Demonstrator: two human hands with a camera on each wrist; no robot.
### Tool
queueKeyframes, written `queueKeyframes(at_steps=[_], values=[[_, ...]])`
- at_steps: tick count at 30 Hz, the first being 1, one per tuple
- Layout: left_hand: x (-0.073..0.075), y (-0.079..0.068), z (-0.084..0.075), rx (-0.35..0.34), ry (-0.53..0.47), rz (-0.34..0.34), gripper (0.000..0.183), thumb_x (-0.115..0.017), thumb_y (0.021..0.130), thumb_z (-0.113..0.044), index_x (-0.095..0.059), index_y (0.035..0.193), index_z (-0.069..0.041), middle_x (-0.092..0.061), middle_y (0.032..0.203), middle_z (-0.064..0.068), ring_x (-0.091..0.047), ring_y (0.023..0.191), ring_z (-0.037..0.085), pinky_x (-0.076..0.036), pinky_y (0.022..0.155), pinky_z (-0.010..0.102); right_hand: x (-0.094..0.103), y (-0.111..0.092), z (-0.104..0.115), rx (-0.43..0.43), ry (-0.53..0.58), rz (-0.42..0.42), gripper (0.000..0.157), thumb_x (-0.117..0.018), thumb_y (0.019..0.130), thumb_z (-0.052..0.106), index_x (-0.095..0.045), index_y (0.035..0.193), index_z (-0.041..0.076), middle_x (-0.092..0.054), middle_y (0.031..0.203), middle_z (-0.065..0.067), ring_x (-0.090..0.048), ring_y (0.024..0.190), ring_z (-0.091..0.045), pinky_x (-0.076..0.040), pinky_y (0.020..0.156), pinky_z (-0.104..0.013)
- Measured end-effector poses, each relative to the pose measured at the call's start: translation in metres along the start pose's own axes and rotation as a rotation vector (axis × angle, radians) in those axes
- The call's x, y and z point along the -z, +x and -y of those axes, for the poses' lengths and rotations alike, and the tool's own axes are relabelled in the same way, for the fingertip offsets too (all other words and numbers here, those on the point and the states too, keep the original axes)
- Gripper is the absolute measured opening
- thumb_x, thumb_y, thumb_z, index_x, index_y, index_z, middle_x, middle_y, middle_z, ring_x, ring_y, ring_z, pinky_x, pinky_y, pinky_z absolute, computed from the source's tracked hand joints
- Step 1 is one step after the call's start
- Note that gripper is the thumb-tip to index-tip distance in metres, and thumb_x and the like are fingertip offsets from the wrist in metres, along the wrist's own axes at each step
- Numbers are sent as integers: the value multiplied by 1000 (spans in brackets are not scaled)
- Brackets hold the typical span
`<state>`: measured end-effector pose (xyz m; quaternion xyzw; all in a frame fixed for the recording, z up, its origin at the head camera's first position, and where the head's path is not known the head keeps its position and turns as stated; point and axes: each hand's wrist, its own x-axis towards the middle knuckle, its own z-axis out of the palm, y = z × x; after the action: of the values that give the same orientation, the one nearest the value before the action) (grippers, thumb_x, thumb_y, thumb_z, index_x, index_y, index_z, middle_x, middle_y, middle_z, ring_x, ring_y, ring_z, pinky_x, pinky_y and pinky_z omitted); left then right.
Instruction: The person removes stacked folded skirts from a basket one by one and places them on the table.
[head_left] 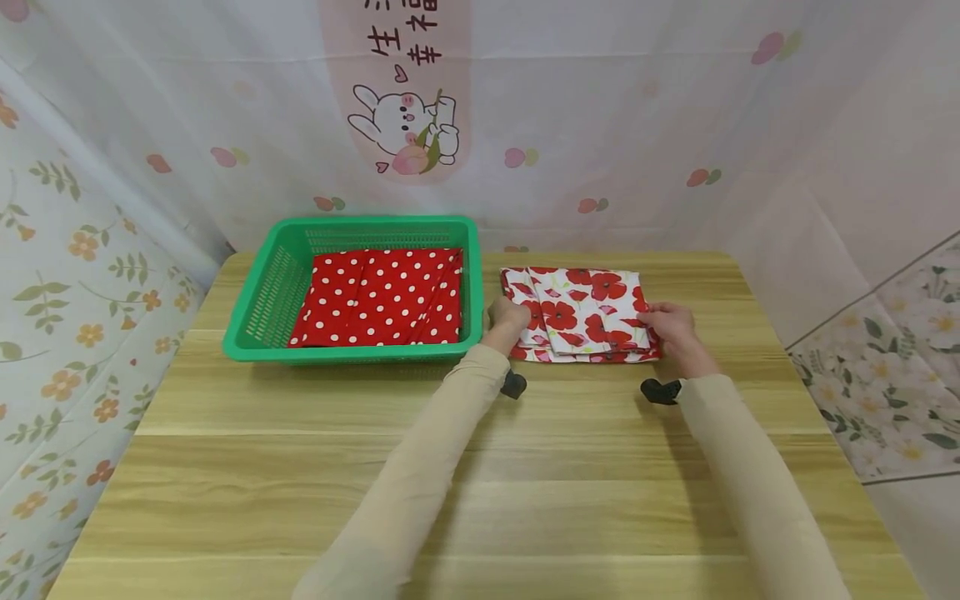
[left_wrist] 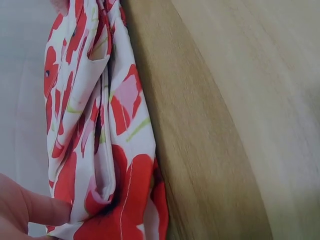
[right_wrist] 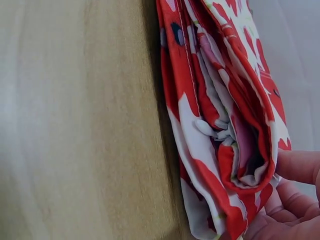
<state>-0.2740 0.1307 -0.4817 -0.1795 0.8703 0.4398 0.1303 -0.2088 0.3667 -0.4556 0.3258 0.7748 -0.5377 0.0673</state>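
A white cloth (head_left: 611, 312) printed with red poppies lies folded in several layers on the table, right of the basket. At its left edge my left hand (head_left: 507, 321) pinches the layers; in the left wrist view the thumb (left_wrist: 47, 210) presses on the folded cloth (left_wrist: 132, 180). My right hand (head_left: 672, 327) grips the right edge. Close up in the right wrist view, the thumb and curled fingers (right_wrist: 295, 197) hold the rounded fold of the cloth (right_wrist: 200, 150), with a small white knotted tie (right_wrist: 205, 128) tucked between layers.
A green plastic basket (head_left: 480, 292) stands close beside my left hand. Inside it lies a folded red cloth with white dots (head_left: 375, 300). The wooden table (head_left: 570, 500) meets a printed curtain (head_left: 600, 125) at the back.
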Motion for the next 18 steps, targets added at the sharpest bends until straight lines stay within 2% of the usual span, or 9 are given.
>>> queueKeyframes(at_steps=[2, 4, 5, 6, 8, 10, 12, 15, 18], values=[[-11, 7, 4, -25, 0, -63, 26, -62, 80, -14, -60, 100, 3, -61, 95, 13, -55, 78, 19, -49, 63, 28, -1, 0, 2, 8, -8, -11, 45, -53, 94, 15, -43, 135, -2, -44, 131, -19, -47, 101, -23, -44, 65, -18], [-14, 8, 5, -20, -32, -54, 33, -62, 80, -13, -54, 108, 4, -58, 100, 15, -56, 82, 20, -50, 65, 28, -2, -1, 3, 12, -19, -22, 46, -53, 94, 15, -44, 135, -2, -44, 131, -20, -47, 100, -23, -39, 58, -14], [1, -12, -3, -20, -68, -29, 41, -62, 81, -11, -49, 117, 5, -57, 108, 18, -56, 90, 22, -50, 73, 29, -2, -2, 4, 14, -24, -25, 46, -53, 94, 15, -44, 135, -3, -44, 131, -20, -47, 101, -23, -39, 58, -14], [2, -14, -3, -33, -90, -18, 46, -62, 81, -10, -45, 122, 5, -56, 111, 20, -56, 94, 23, -50, 77, 30, -2, -2, 4, 15, -29, -31, 46, -53, 94, 15, -43, 136, -3, -43, 132, -20, -47, 102, -23, -40, 59, -15], [25, -46, -16, -23, -121, 47, 61, -61, 84, -9, -31, 136, 4, -48, 126, 21, -51, 112, 27, -45, 92, 33, -3, -3, 6, 31, -50, -43, 47, -52, 94, 15, -42, 136, -2, -43, 134, -21, -46, 106, -26, -45, 69, -20], [30, -54, -20, -61, -84, 54, 66, -62, 85, -11, -28, 139, 3, -46, 129, 20, -47, 118, 29, -41, 97, 34, -5, -4, 8, 60, -68, -63, 48, -52, 93, 14, -40, 137, -2, -42, 135, -21, -44, 110, -28, -47, 83, -28], [33, -59, -24, -98, -1, 50, 68, -63, 84, -16, -28, 140, 1, -42, 132, 18, -42, 122, 29, -38, 100, 35, -6, -7, 10, 102, -77, -82, 50, -52, 93, 13, -38, 138, -3, -39, 137, -22, -41, 115, -30, -42, 97, -37], [33, -60, -27, -166, 73, 61, 65, -64, 84, -19, -32, 137, 1, -37, 136, 18, -38, 125, 31, -37, 101, 38, -9, -12, 18, 158, -90, -97, 51, -52, 93, 13, -36, 139, -3, -35, 141, -22, -37, 123, -33, -36, 104, -42], [38, -62, -32, -265, 49, 114, 63, -61, 87, -17, -32, 138, 4, -35, 139, 20, -36, 127, 32, -38, 101, 37, -12, -19, 29, 214, -89, -91, 52, -53, 93, 15, -36, 140, -2, -34, 142, -22, -37, 124, -34, -37, 103, -43]])
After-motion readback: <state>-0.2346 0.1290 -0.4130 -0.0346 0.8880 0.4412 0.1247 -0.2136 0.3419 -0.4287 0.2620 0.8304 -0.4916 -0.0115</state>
